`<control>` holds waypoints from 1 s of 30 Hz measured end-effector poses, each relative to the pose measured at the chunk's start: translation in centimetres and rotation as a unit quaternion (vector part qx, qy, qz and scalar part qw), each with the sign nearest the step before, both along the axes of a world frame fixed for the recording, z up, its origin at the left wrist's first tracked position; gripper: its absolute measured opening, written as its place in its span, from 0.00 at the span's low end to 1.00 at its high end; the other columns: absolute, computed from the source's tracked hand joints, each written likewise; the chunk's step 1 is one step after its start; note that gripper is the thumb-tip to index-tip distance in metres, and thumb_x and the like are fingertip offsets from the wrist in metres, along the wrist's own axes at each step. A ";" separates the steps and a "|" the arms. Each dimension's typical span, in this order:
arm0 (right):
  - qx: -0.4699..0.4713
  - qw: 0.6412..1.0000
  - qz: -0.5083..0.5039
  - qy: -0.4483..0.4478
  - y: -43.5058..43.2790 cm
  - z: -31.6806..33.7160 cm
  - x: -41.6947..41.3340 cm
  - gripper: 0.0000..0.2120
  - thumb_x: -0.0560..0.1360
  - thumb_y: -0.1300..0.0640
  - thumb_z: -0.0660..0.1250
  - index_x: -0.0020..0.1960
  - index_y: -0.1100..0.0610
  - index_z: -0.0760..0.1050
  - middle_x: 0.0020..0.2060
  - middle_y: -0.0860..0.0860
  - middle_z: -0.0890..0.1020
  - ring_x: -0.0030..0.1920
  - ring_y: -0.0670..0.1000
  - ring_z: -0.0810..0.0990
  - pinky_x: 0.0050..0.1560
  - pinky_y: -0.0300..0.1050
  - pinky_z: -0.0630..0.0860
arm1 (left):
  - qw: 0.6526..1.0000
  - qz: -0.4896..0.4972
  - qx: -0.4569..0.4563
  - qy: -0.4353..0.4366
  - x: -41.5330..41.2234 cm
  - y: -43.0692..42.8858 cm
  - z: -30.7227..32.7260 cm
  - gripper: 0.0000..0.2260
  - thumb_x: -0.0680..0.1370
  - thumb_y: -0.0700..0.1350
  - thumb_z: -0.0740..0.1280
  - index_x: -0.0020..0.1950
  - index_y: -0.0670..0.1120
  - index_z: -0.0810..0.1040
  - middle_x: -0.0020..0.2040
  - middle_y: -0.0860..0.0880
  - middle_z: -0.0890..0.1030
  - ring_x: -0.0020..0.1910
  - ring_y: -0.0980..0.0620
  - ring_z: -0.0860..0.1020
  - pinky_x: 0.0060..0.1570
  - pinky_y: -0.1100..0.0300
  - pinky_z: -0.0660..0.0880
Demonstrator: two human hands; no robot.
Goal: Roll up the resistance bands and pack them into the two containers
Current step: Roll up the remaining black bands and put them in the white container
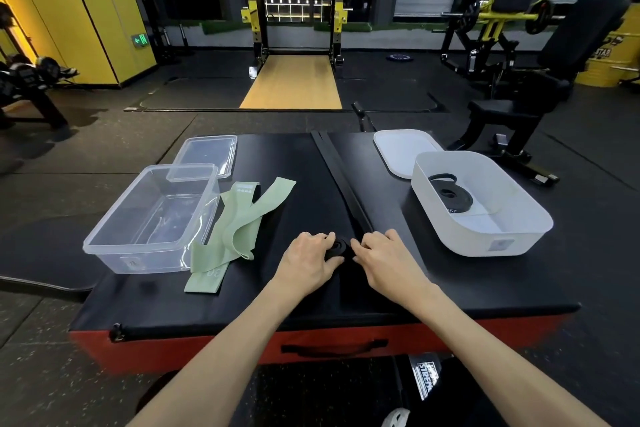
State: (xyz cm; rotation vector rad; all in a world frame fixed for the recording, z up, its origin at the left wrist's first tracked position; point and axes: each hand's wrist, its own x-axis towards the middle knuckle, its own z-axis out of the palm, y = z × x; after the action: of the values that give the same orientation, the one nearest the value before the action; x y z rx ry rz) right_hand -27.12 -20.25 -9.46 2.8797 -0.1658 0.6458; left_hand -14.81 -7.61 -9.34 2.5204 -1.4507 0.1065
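Observation:
A long black resistance band point(341, 180) lies straight down the middle of the black padded box point(277, 295), its near end wound into a small coil point(338, 248). My left hand point(308, 262) and my right hand point(384, 258) both grip that coil from either side. Several pale green bands point(239, 222) lie loose in a heap to the left. The clear container point(152, 218) beside them is empty. The white container point(481, 205) at the right holds one rolled black band point(452, 196).
A clear lid point(206, 153) lies behind the clear container and a white lid point(403, 149) behind the white one. The box has a red side with a handle point(332, 348). A black gym bench point(530, 108) stands at the right; a squat rack point(294, 11) stands beyond.

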 end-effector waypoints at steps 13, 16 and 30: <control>0.015 0.999 -0.048 -0.019 1.7 -1.6 0.2 0.28 0.59 0.63 0.76 0.58 0.66 0.78 0.36 0.54 0.75 0.34 0.52 0.74 0.32 0.44 0.69 | 0.997 0.077 0.025 -0.009 -1.7 -0.6 1.0 0.16 0.79 0.55 0.62 0.53 0.43 0.75 0.49 0.45 0.80 0.52 0.47 0.76 0.48 0.59 0.71; 0.028 0.999 -0.030 -0.021 1.8 -2.0 -0.4 0.30 0.61 0.64 0.74 0.63 0.65 0.74 0.40 0.54 0.75 0.37 0.52 0.73 0.34 0.43 0.69 | 0.996 0.068 0.032 -0.048 -2.3 -0.4 1.0 0.16 0.79 0.55 0.61 0.58 0.43 0.73 0.50 0.46 0.80 0.51 0.48 0.76 0.48 0.60 0.71; 0.076 0.996 -0.024 -0.048 1.4 -2.0 0.0 0.25 0.64 0.65 0.74 0.61 0.58 0.78 0.37 0.48 0.75 0.36 0.50 0.76 0.45 0.48 0.71 | 0.980 -0.162 0.107 0.040 2.5 0.5 2.9 0.36 0.77 0.53 0.67 0.78 0.43 0.52 0.73 0.47 0.64 0.67 0.43 0.67 0.67 0.53 0.63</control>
State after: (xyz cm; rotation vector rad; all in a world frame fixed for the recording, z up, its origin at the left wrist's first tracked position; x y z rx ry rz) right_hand -27.08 -18.90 -11.43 2.9796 -0.3099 0.7955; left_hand -12.34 -7.08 -6.48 2.3702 -1.9055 -0.2150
